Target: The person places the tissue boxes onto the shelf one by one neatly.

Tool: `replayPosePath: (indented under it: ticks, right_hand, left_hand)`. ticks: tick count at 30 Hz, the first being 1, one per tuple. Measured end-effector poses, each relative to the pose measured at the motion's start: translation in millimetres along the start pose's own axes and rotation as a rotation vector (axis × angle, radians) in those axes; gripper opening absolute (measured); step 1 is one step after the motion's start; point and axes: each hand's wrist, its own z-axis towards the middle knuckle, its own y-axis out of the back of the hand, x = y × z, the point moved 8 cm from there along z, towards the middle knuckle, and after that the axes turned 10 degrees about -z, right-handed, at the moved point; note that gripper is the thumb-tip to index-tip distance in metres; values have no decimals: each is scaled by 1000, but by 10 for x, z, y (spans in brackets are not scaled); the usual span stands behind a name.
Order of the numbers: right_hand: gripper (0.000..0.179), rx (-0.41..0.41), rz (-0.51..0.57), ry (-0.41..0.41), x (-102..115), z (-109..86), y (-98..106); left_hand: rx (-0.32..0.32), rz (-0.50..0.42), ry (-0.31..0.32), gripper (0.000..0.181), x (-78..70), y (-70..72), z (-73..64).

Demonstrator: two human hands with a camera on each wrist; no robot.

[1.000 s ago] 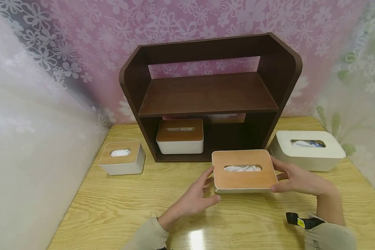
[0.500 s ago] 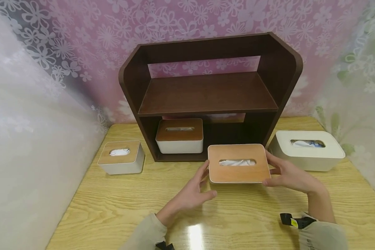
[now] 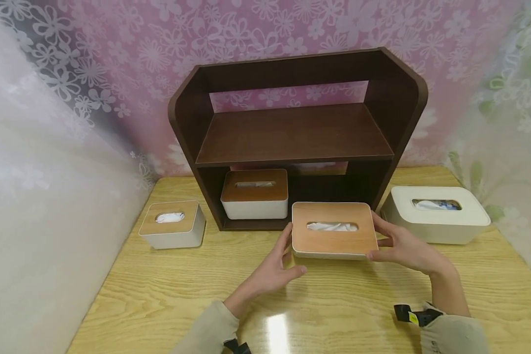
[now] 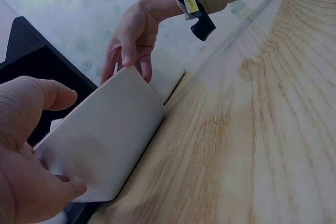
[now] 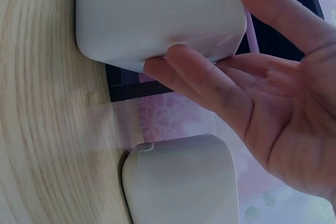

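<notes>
The box [image 3: 332,243], wood-lidded with white sides, sits between 2 hands at the front of the shelf [image 3: 292,132], before the right part of its lower bay. Its far edge hides the bay's front lip from the head view, so I cannot tell whether any of it is inside; nor is it plain whether its base bears fully on the table [image 3: 194,285].

The left hand [image 3: 272,273], at the box's 8 o'clock, lays its extended fingers against the left end, the thumb well spread and off the front face. The right hand [image 3: 407,248], at 4 o'clock, takes the nearer right corner, thumb at the front, fingers on the end, with a moderate spread.

The likeliest fault, I judge, is a slip or twist: the left side has no thumb behind it, so uneven pressure on smooth walls could swing the box or drop that end. A push toward 12 o'clock with the base too low could catch the lip.

At 10 o'clock the shelved box [image 3: 254,209] stands close by in the bay; drifting that way risks a knock and pinched left fingertips. The cream box [image 3: 440,228], near 3 o'clock, leaves the right knuckles little room. The small box [image 3: 172,239], at 9 o'clock, is well apart.
</notes>
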Motion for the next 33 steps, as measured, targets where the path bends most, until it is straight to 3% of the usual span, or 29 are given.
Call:
replayPosePath:
  ticks: [9,16,21,27,33]
  right_hand:
    - [101,8,-6,-10,18,6,-14]
    - [99,98,-63,-164,-30,-59,-88]
    - [105,121,-39,-210,-39,-59,-133]
    - [103,80,-71,-159,-20,-24,-93]
    - [95,48,-55,-130,-21,-9,-25]
  left_hand:
    - [3,-22,3,99,44,16,-7]
    - [-16,-48,12,94,99,-14,-44]
    - [-15,-41,16,95,100,-43,-79]
    - [-29,-8,46,97,78,-33,-93]
    - [-41,-38,39,94,45,-27,-75]
